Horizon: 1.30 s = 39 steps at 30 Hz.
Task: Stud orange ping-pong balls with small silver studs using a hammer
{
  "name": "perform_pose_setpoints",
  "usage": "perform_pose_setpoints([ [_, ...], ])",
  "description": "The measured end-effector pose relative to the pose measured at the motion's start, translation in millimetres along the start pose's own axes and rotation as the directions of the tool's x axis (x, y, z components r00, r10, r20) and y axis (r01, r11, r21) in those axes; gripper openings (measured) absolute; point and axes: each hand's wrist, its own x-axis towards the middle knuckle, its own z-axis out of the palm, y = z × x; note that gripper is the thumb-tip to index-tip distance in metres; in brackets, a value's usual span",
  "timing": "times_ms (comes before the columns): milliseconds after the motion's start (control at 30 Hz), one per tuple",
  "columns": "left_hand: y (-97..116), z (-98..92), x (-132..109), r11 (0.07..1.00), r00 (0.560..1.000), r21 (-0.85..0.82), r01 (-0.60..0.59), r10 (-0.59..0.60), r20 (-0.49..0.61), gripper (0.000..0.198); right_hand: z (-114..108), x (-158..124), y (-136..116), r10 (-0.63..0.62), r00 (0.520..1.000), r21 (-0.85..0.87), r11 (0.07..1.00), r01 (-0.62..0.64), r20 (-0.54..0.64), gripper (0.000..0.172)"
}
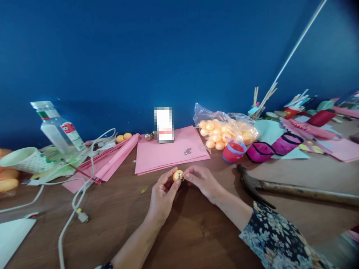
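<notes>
My left hand (163, 194) grips an orange ping-pong ball (176, 174) between thumb and fingers, just above the brown table. Small shiny silver pieces (180, 175) show on the side of the ball that faces me. My right hand (204, 182) is closed in a pinch at the ball's right side; whatever its fingertips hold is too small to tell. Beyond the hands lie stacked pink paper sheets (159, 160). On them rests a little group of silver pieces (187, 151).
A claw hammer (294, 189) lies at right. Behind it are a clear bag of orange balls (221, 130), a red tape roll (233, 152) and magenta rolls (260, 152). Leftward are a white cable (75, 201), a glass bottle (56, 129) and a paper cup (26, 160).
</notes>
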Motion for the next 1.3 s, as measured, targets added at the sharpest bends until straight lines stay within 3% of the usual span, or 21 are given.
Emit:
perform_pose_setpoints([
  [1300,-6.0,-1.1,1.1,1.000,1.000,-0.014,-0.008,0.008,0.016,0.042,-0.6,0.1,2.0,0.017,1.000,0.038,0.999,-0.018,0.008,0.025],
])
